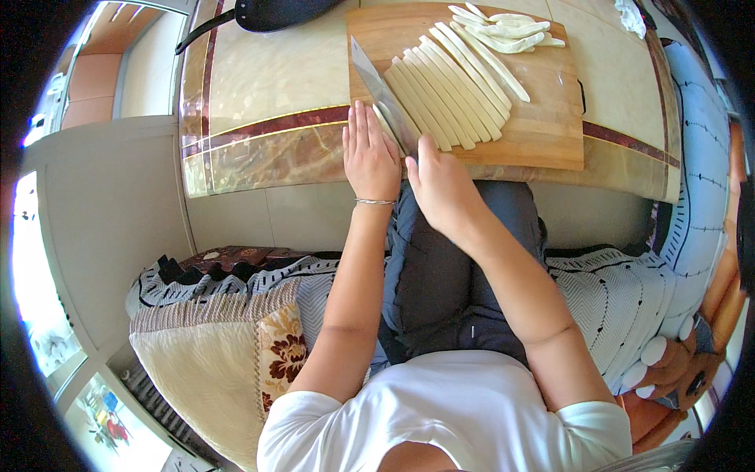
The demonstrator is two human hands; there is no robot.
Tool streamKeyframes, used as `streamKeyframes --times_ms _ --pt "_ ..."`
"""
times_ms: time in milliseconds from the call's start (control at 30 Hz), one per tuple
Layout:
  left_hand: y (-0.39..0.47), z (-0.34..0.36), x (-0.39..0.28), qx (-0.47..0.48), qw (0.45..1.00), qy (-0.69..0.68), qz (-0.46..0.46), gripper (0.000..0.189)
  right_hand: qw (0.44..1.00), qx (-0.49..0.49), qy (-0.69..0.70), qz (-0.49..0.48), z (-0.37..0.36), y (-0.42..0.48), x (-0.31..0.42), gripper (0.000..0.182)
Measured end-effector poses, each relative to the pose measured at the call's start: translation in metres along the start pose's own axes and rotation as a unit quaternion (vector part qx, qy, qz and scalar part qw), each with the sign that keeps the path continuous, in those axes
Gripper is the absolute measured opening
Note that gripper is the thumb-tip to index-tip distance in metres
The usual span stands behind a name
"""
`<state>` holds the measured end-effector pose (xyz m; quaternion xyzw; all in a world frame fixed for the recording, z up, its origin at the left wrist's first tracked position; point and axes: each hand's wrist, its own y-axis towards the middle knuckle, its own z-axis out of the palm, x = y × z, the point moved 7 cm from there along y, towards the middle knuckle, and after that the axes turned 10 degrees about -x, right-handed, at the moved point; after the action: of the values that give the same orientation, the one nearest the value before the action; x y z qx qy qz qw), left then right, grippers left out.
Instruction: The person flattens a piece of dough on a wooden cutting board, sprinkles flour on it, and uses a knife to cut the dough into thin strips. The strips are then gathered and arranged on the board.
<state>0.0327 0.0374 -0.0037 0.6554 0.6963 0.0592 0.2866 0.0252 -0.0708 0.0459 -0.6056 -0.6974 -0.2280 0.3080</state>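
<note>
My right hand [442, 183] grips the handle of a kitchen knife [382, 88]. Its broad steel blade points away from me and to the left, along the left side of a row of pale dough strips [445, 100]. My left hand [371, 156] lies flat with straight fingers at the left edge of the wooden cutting board [545, 124]. A narrow pale dough piece [383, 122] shows between that hand and the blade, partly covered by the hand. At the board's far right, several loose strips [507, 32] lie in a heap.
The board rests on a marble-patterned table [265, 76], its near edge by my knees. A black pan [277, 13] stands at the far left. A crumpled white tissue [631, 17] lies at the far right. Beside me are a sofa cover [613, 301] and a plush toy [678, 366].
</note>
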Motion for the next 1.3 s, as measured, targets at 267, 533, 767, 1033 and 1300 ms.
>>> streamKeyframes --times_ms 267,533,767,1033,1300 --pt "-0.005 -0.016 0.012 0.006 0.996 -0.078 -0.039 0.046 0.999 -0.026 0.015 -0.029 -0.039 -0.005 0.018 0.022" --pt "-0.01 -0.013 0.007 0.023 0.998 -0.048 -0.014 0.046 0.998 0.059 -0.01 0.014 -0.012 -0.029 0.013 0.02" --pt "-0.012 -0.008 0.008 0.034 0.999 -0.015 -0.012 0.046 0.998 0.057 -0.015 0.015 -0.01 -0.029 0.012 0.019" --pt "-0.011 -0.008 0.004 0.025 0.999 0.025 0.004 0.046 0.996 0.077 -0.009 0.033 -0.007 -0.033 0.013 0.02" --pt "-0.013 -0.002 0.007 0.026 0.999 0.021 -0.007 0.047 0.996 0.073 -0.016 0.045 0.017 -0.026 0.005 0.02"
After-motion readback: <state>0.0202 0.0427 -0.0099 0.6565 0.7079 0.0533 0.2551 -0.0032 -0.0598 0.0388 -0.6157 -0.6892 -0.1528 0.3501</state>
